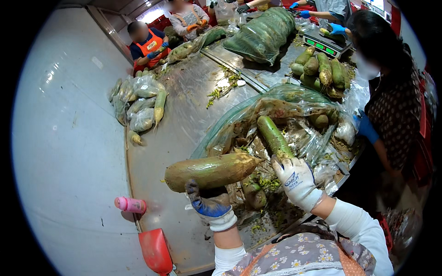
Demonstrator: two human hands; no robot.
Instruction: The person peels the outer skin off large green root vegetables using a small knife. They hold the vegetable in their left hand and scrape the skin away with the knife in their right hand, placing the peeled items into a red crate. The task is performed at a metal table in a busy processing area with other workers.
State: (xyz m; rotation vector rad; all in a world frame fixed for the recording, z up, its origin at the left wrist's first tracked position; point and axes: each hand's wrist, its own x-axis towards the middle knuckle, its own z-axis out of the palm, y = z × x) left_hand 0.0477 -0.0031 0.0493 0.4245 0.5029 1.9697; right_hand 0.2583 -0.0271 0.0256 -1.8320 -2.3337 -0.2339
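A thick green radish (210, 171) lies nearly level across my left hand (209, 203), whose blue-and-white coated glove is dirty; the thumb presses the near side and the other fingers are partly hidden beneath it. My right hand (296, 182), in a white glove, grips the lower end of a slimmer green radish (274, 135) that points away from me. Both are above an opened green mesh sack (226, 128) with a muddy plastic liner, leaf scraps and dirt. Another green radish (253, 193) rests in the debris between my hands.
Bagged radishes (143, 119) lie along the left wall. A pink bottle (130, 205) and red dustpan-like scoop (155, 251) are nearer me. Radishes (324, 70) are piled before a digital scale (324, 43); a full mesh sack (262, 34) lies beyond. Co-workers stand around, one (390, 93) close at right.
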